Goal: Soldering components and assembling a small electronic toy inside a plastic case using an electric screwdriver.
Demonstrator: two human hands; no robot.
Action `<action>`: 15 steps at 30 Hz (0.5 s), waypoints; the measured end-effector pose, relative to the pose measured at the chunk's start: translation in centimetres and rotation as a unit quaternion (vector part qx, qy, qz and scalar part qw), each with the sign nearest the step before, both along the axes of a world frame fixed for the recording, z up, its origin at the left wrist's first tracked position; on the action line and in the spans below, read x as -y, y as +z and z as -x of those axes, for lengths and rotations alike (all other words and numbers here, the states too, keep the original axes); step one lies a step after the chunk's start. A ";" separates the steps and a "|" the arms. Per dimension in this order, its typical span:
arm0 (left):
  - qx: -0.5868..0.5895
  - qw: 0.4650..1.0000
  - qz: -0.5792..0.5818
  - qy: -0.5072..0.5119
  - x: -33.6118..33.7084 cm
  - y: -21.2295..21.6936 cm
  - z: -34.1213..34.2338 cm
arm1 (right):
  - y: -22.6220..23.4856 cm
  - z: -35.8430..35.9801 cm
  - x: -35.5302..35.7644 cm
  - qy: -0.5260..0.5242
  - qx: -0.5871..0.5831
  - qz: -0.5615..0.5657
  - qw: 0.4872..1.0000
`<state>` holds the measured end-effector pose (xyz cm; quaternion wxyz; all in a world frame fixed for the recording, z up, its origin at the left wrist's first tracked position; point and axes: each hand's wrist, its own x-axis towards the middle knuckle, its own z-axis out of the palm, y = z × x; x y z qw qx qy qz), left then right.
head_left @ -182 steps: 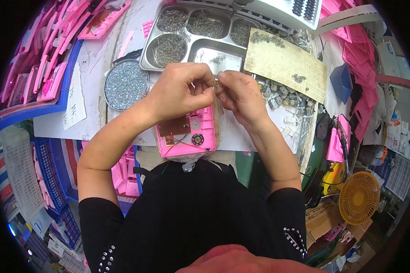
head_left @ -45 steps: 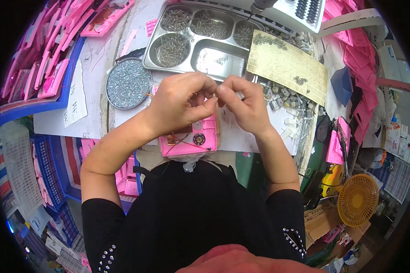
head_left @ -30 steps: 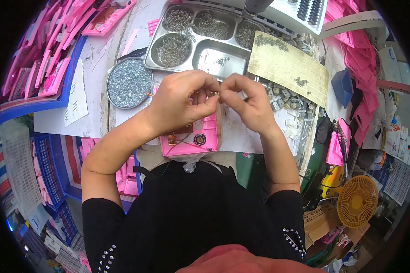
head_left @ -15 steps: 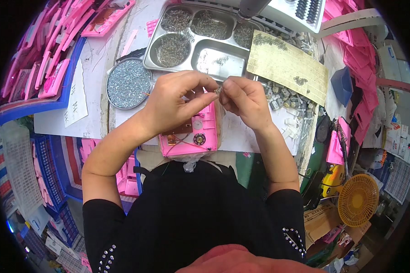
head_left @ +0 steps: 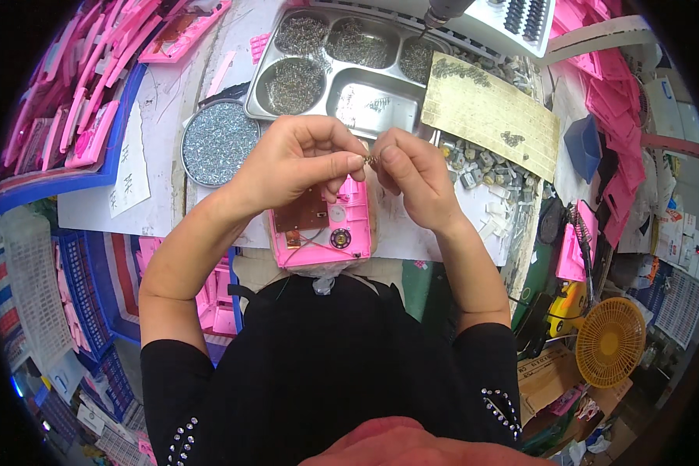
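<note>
My left hand (head_left: 299,159) and my right hand (head_left: 418,177) meet above a pink plastic housing (head_left: 312,255). Both pinch a small metal coil spring (head_left: 370,160) between thumb and fingers, one at each end; whether it is one spring or a few tangled together I cannot tell. Under the hands, the housing lies open side up, with a brown circuit board (head_left: 307,213), thin wires and a round speaker (head_left: 339,238) inside. Beyond the hands stands a compartmented metal tray (head_left: 330,78) with piles of similar springs.
Left of the housing is a round dish of small screws (head_left: 220,144). A yellowish card (head_left: 493,113) with loose springs lies right of the tray, beside small white and metal parts (head_left: 481,167). An electric screwdriver (head_left: 445,9) hangs above the tray. Pink housings fill a blue bin (head_left: 124,147).
My fingers have shifted slightly, and the spring shows more plainly between them. The hanging screwdriver has swung to the right. The housing stays in place.
</note>
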<state>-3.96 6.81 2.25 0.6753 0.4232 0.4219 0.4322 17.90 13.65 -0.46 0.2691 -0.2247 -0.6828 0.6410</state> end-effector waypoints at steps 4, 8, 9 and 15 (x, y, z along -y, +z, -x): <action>0.003 1.000 0.016 0.004 -0.1 -0.1 0.0 | 0.1 0.1 0.1 -0.034 0.010 -0.111 0.993; -0.005 1.000 0.012 0.017 -0.2 -0.2 -0.2 | 0.1 0.2 0.3 -0.062 -0.014 -0.139 0.988; -0.007 1.000 0.010 0.017 -0.2 -0.3 -0.1 | 0.4 0.1 0.3 -0.060 -0.009 -0.090 0.994; -0.024 0.998 -0.033 0.041 0.2 -0.5 -0.6 | 0.7 -0.2 0.0 -0.002 0.055 0.065 0.996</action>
